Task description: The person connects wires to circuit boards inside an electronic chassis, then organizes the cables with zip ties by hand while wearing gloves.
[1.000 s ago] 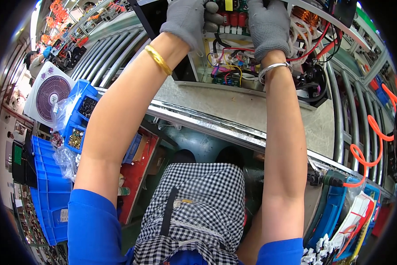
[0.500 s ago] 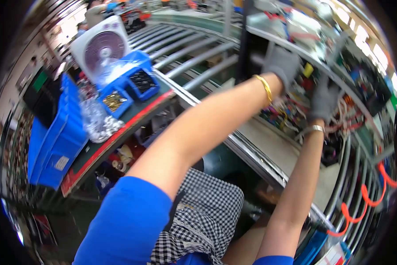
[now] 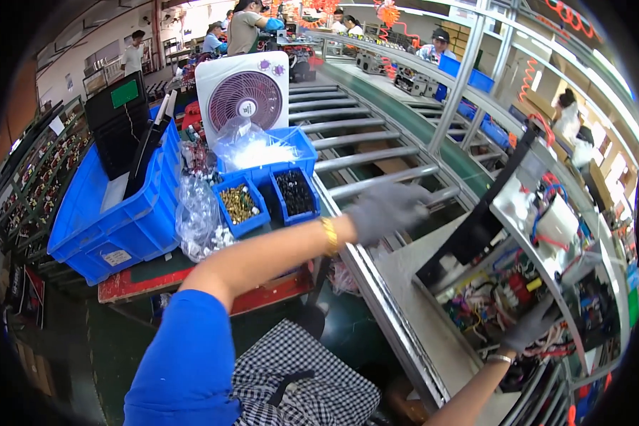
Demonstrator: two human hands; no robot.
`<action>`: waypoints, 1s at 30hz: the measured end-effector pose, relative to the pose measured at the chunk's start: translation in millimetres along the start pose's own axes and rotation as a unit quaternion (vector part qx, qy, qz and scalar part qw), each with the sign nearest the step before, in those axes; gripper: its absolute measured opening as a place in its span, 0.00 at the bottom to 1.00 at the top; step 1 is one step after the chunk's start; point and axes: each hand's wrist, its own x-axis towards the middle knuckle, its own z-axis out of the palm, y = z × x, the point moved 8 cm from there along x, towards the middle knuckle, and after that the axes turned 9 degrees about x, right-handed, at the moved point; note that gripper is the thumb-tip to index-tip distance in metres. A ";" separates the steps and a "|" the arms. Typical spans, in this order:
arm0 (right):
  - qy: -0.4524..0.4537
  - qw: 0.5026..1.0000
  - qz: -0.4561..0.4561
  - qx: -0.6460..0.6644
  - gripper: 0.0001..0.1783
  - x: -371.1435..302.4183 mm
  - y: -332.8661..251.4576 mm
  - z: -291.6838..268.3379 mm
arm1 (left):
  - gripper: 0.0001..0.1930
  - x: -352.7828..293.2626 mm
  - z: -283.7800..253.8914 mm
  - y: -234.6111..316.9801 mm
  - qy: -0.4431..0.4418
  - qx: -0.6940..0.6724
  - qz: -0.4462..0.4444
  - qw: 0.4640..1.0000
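Note:
My left hand (image 3: 389,211), in a grey glove, is over the conveyor rollers (image 3: 365,157), between the small parts bins and an open metal cabinet (image 3: 512,214). Motion smears its fingers, and I cannot make out anything in them. My right hand (image 3: 531,328), gloved in grey too, reaches into the lower part of the cabinet, against a bundle of coloured wires (image 3: 475,302). Its fingertips are lost among the wires and the frame. The cabinet stands tilted in the picture on a pale board (image 3: 404,273) on the conveyor, with a black panel along its left side.
On the red-edged bench (image 3: 138,287) stand a large blue crate (image 3: 113,238), a fan (image 3: 245,103), a blue bin of brass fittings (image 3: 238,204) and one of black parts (image 3: 296,195). A metal post (image 3: 461,89) rises beyond the rollers. Several people work farther back.
My left hand has come out of the cabinet and moved left over the rollers. My right hand stays in the cabinet. The view has swung, showing more of the bench and far room.

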 end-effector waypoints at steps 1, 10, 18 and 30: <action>0.009 1.000 0.011 -0.027 0.26 0.1 5.4 -7.4 | 0.16 -0.9 -23.2 -45.2 -0.011 0.057 -0.083 0.995; -0.102 0.851 -0.255 -0.447 0.36 -11.9 27.2 -20.2 | 0.28 -81.5 -117.9 -373.6 -0.271 0.449 -0.311 0.792; -0.103 0.756 -0.356 -0.540 0.33 -1.1 48.7 -36.9 | 0.24 -70.2 -88.0 -403.3 -0.321 0.409 -0.337 0.785; -0.091 0.767 -0.349 -0.530 0.32 1.3 48.5 -31.6 | 0.24 -92.1 -158.1 -412.5 0.091 0.117 -0.409 0.900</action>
